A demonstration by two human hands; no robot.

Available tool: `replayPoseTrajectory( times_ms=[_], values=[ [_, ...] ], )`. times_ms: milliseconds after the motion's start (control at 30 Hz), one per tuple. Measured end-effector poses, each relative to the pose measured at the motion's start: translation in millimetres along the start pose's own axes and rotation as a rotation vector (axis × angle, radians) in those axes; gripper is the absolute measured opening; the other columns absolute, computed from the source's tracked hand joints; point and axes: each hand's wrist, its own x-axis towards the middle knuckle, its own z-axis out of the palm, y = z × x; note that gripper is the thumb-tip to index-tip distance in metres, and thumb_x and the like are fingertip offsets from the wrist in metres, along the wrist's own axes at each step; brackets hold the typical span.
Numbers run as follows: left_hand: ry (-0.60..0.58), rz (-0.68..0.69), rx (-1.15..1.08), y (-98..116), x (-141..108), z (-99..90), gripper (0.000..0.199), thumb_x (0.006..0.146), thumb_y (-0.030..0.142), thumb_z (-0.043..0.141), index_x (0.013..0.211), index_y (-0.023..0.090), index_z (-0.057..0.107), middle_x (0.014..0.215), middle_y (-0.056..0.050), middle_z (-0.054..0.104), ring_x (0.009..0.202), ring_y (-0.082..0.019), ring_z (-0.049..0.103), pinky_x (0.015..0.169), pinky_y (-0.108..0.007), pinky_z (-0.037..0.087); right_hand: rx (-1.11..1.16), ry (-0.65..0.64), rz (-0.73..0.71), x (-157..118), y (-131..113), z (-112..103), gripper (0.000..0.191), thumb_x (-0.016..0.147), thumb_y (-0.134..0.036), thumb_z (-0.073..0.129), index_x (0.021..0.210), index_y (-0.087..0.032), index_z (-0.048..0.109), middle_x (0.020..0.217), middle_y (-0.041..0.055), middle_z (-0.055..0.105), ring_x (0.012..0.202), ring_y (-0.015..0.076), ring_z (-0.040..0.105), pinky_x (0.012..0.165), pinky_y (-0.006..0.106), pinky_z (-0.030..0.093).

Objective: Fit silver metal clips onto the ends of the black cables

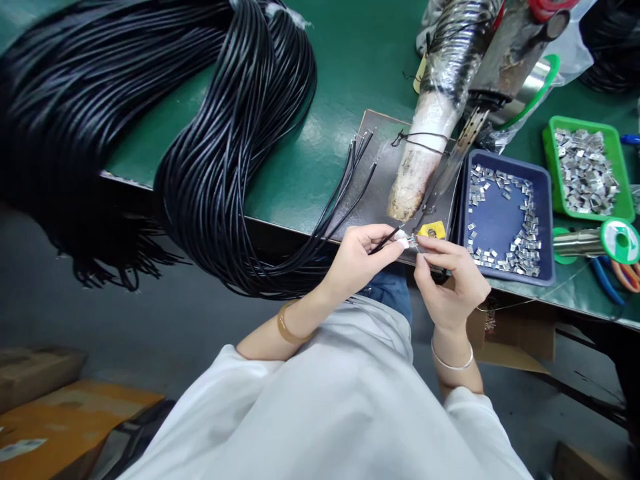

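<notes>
My left hand (361, 257) pinches a black cable (388, 241) near its end, with white coverings on the fingertips. Close beside it, my right hand (450, 277) has thumb and fingers pressed together at a small shiny metal piece (412, 243) by the cable's end; its exact shape is too small to tell. Just behind the fingertips lies a yellow piece (432, 231) on a dark metal plate (373, 193). Several black cables with bared ends (356, 150) rest across the plate's left part. Above the hands, a wrapped white duct (417, 153) points down at the plate beside a metal tool (450, 163).
Large black cable bundles (235, 153) cover the left of the green table (345, 60). A blue tray (500, 223) and a green bin (586, 170), both with metal clips, stand right. Nearby are a wire spool (583, 243) and pliers handles (607, 280).
</notes>
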Motion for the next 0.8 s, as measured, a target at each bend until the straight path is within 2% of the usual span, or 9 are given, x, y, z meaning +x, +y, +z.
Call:
replayPoseTrajectory(
  times_ms=[100,267,567,800],
  values=[
    [0.005,0.029,0.004,0,2,0.7,0.016,0.079,0.027,0.076,0.074,0.012,0.07,0.068,0.001,0.063,0.063,-0.008,0.054,0.064,-0.018,0.047,-0.036,-0.005,-0.049,1,1,-1,0.024,0.079,-0.003,0.073,0.092,-0.022,0.065,0.104,0.003,0.078,0.089,0.0157,0.075,0.079,0.029,0.062],
    [0.029,0.018,0.042,-1,4,2.2,0.012,0.078,0.024,0.073,0.078,0.012,0.071,0.073,-0.001,0.068,0.068,-0.01,0.06,0.068,-0.02,0.05,-0.067,-0.012,-0.072,1,4,0,0.023,0.08,-0.005,0.073,0.092,-0.023,0.063,0.105,0.0016,0.077,0.09,0.0153,0.075,0.08,0.028,0.062],
    [0.111,0.033,0.175,5,3,6.9,0.013,0.079,0.022,0.07,0.07,0.013,0.068,0.065,0.0,0.062,0.061,-0.01,0.055,0.06,-0.021,0.046,-0.081,0.028,-0.034,7,3,3,0.018,0.082,-0.009,0.072,0.09,-0.023,0.063,0.104,0.0031,0.075,0.093,0.0185,0.074,0.082,0.036,0.064],
    [0.091,0.038,0.193,9,3,5.2,0.011,0.079,0.021,0.069,0.073,0.012,0.071,0.066,-0.001,0.064,0.062,-0.011,0.056,0.061,-0.021,0.047,-0.05,0.005,-0.021,8,-2,1,0.021,0.08,-0.006,0.072,0.09,-0.023,0.064,0.107,0.0038,0.074,0.093,0.0178,0.074,0.08,0.034,0.065]
  ],
)
